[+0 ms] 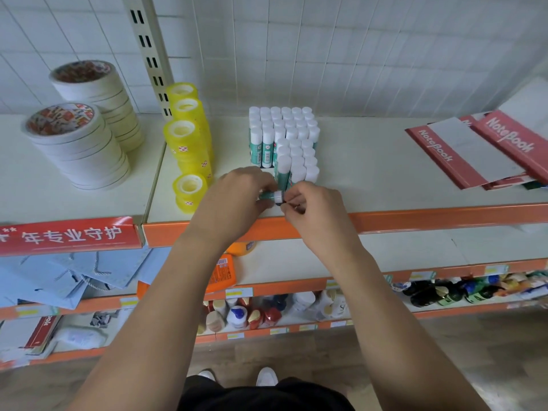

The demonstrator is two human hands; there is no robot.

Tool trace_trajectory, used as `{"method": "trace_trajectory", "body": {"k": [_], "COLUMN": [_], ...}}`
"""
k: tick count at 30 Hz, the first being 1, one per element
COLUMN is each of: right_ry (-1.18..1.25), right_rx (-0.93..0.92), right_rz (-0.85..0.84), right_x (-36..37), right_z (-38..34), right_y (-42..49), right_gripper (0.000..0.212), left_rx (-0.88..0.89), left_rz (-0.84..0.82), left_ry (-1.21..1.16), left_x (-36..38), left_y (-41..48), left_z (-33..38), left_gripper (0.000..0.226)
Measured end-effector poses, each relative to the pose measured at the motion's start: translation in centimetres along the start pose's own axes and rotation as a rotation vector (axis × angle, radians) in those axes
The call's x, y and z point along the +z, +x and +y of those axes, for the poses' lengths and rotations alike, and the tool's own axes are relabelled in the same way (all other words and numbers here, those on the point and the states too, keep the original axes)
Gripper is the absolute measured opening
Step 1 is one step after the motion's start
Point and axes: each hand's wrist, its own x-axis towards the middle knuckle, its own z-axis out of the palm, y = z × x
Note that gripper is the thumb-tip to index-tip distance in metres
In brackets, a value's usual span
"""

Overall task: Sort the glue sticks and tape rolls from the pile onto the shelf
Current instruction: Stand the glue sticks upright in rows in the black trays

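two hands, one glue stick (274,196), at the shelf (415,221) edge
left hand (240,191) grips it sideways; right hand (314,206) pinches at its white cap, perhaps a dark scrap. just behind stands the glue stick block (284,134), yellow tape rolls (189,137) leftward.

Head-worn, downward, close over shelf (370,179)

Left hand (240,191) hides most of the held glue stick (274,196).

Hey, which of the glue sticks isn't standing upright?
The glue stick gripped in the left hand; it lies sideways, while the other glue sticks stand upright behind it.
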Motion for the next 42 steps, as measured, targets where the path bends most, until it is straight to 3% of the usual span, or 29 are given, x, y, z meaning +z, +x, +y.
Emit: {"method": "trace_trajectory", "body": {"k": [5,12,16,27,34,42], "right_ry": [0.015,0.042,0.06,0.082,0.05,-0.046], "right_rx": [-0.015,-0.029,-0.045,0.046,0.068,0.005], "right_rz": [0.032,0.119,0.11,0.065,0.013,0.202], "right_x": [-0.5,-1.5,-1.4,-1.7,-0.9,-1.8], "right_z": [-0.5,-0.6,-0.6,0.3,0.7,0.3], "right_y": [0.4,0.6,0.4,0.2,0.0,0.2], "right_gripper": [0.013,0.01,0.012,0.01,0.012,0.01], "left_rx": [0.028,0.088,0.045,-0.029,-0.094,-0.015], "left_rz": [0.032,0.063,0.033,-0.049,0.175,0.228], "left_ry": [-0.049,-0.109,-0.137,-0.117,-0.381,-0.248], "left_x": [-0.6,-1.2,-0.8,-0.5,-2.4,-1.7], "left_y": [-0.2,0.3,0.5,-0.3,0.1,1.0], "left_z": [0.4,1.0,1.2,-0.3,1.1,2.0], "left_gripper": [0.028,0.019,0.031,0.026,0.025,0.049]}}
